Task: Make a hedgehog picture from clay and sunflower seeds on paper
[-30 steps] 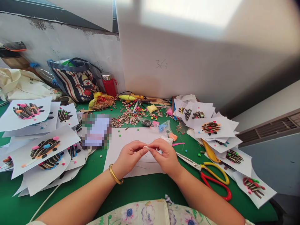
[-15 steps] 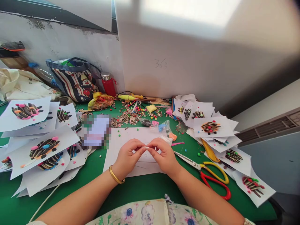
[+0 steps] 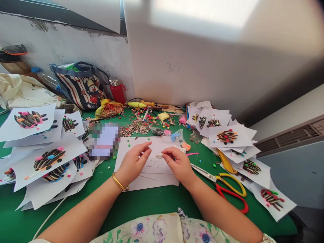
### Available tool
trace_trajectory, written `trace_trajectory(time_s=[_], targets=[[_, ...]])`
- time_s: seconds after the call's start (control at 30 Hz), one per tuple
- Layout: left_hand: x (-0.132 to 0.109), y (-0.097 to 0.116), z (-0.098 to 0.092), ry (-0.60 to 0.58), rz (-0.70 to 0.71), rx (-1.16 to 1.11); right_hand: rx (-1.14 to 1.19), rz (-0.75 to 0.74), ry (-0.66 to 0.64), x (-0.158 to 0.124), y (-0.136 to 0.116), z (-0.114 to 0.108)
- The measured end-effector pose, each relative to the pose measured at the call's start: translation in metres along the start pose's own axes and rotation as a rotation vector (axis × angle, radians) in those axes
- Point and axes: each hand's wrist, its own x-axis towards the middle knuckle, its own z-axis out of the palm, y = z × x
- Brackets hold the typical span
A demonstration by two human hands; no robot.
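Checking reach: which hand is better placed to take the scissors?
Right hand, probably: the red-and-yellow scissors lie just beside it. The left hand is farther off, across the paper sheet.

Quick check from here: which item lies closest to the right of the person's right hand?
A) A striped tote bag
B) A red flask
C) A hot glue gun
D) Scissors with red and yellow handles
D: the scissors lie on the green work surface, blades pointing toward the right hand.
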Motion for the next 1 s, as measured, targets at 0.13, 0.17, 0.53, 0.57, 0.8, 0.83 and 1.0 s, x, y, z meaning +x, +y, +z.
trace_trajectory(time_s=[0.13,0.17,0.53,0.57,0.8,0.83,1.0], targets=[[-0.002,0.003,-0.015,-0.005,0.078,0.208,-0.095,0.010,-0.136,0.001,0.006,0.002],[-0.005,0.003,-0.017,-0.044,0.110,0.266,-0.131,0.013,-0.175,0.000,0.007,0.004],[-0.044,-0.011,-0.008,-0.215,0.300,0.496,-0.445,-0.116,-0.322,-0.002,0.012,0.034],[-0.044,-0.012,-0.007,-0.210,0.300,0.513,-0.469,-0.123,-0.317,-0.001,0.013,0.035],[-0.046,-0.018,-0.003,-0.211,0.341,0.577,-0.568,-0.101,-0.268,0.003,0.014,0.039],[-0.046,-0.019,-0.002,-0.208,0.355,0.583,-0.578,-0.096,-0.268,0.003,0.014,0.039],[-0.047,-0.019,0.000,-0.190,0.359,0.599,-0.566,-0.081,-0.271,0.003,0.015,0.034]])
